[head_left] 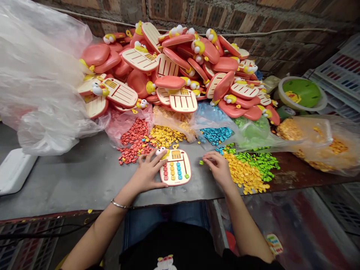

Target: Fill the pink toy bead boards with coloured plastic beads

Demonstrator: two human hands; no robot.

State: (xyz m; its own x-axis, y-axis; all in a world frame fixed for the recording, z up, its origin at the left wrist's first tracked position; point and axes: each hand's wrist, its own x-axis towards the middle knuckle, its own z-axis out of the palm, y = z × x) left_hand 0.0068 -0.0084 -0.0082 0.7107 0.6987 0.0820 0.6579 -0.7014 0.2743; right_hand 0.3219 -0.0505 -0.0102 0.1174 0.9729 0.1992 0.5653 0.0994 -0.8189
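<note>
A cream toy board (177,180) with a pink rim and a yellow duck-like head with bulging eyes lies flat on the table. Its slots hold red, yellow and blue square pieces, and a single green piece sits low in the right slot. My left hand (144,172) grips the board's left side, thumb at the lower edge and fingers by the head. To the right of the board, my right hand (219,168) pinches a small green piece (201,162) at its fingertips, just above the table.
Many similar toy boards (182,101) are heaped against the brick wall. Before them spill red pieces (136,137), yellow pieces (165,135), blue pieces (216,135), green pieces (263,163) and orange-yellow pieces (244,174). Plastic bags (50,82) stand left; a green-lined bowl (302,93) sits right.
</note>
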